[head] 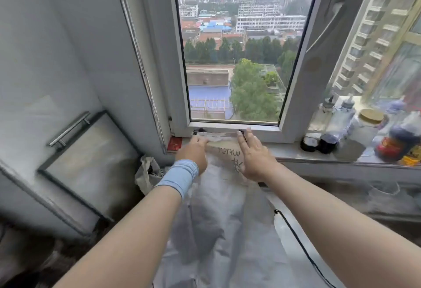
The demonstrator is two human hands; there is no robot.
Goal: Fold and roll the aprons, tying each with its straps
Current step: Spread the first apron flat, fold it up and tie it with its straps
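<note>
Left hand (193, 153) fingers hidden; apron (216, 219) print blurred, hem cropped.

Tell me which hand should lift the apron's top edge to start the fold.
Left, probably. The left hand curls its fingers on the top corner of the apron, while the right hand lies flat on it, fingers straight, better for pinning.

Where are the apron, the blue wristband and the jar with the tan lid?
apron (218, 230): head view, middle of the spread sheet.
blue wristband (178, 177): head view, its middle, on the left wrist.
jar (371, 115): head view, its tan lid.
</note>
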